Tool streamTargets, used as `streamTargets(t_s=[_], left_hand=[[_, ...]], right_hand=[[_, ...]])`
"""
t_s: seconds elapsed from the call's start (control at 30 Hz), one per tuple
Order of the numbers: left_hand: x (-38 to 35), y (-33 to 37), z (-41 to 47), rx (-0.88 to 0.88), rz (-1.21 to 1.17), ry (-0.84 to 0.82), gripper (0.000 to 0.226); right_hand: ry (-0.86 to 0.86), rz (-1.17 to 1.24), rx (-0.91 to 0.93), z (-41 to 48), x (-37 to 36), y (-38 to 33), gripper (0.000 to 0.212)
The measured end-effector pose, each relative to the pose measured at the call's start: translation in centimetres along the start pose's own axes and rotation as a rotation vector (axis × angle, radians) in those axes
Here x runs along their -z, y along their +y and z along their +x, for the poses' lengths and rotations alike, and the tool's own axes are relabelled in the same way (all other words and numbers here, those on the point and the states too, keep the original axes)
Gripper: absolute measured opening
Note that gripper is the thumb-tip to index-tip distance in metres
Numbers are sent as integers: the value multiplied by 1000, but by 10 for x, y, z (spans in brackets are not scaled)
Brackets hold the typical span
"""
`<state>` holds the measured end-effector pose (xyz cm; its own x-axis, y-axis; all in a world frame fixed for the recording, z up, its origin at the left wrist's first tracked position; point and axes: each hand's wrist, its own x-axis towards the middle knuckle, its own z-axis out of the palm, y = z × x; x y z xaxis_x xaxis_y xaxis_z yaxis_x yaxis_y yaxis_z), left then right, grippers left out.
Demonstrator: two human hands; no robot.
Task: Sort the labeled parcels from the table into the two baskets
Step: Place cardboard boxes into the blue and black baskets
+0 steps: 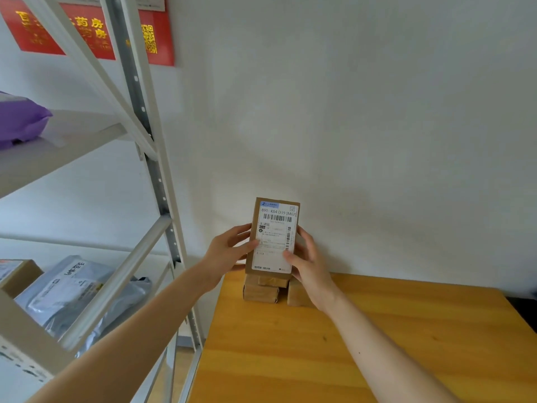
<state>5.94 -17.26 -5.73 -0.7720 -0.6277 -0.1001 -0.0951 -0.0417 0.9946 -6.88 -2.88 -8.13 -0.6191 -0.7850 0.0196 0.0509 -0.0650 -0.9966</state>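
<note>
I hold a small brown cardboard parcel (273,228) upright above the far left corner of the wooden table (348,344), its white shipping label facing me. My left hand (229,253) grips its left edge with the thumb across the label. My right hand (308,264) grips its right edge, thumb on the label's lower corner. Below the held parcel, several more brown parcels (261,292) sit stacked against the wall; part of them is hidden behind my right hand. No basket is in view.
A grey metal shelf rack (157,181) stands close on the left of the table, holding a purple bag (20,120), grey mailer bags (72,289) and a cardboard box (17,274). A white wall backs the table.
</note>
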Motion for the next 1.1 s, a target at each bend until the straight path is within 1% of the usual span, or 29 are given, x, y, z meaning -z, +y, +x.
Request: streamTargets(t_s=[0.2, 0.33, 0.43, 0.73, 0.87, 0.97, 1.1], left_hand=[[-25, 6, 19, 16, -13, -164, 49], [-64, 10, 34, 13, -24, -298, 54], [-101, 9, 39, -2, -14, -392, 53], [-246, 10, 10, -22, 39, -661, 49], [-317, 13, -17, -61, 54, -764, 43], [-372, 16, -46, -96, 72, -826, 48], [-443, 20, -87, -113, 86, -852, 49]], right_hand=[[109, -1, -24, -11, 27, -10, 55], [250, -20, -24, -26, 59, -21, 58], [370, -52, -21, -44, 85, -25, 58], [684, -96, -17, -147, 184, -35, 54], [766, -80, 4, -201, 234, -44, 57], [816, -77, 11, -243, 276, -50, 60], [873, -97, 25, -294, 337, -56, 57]])
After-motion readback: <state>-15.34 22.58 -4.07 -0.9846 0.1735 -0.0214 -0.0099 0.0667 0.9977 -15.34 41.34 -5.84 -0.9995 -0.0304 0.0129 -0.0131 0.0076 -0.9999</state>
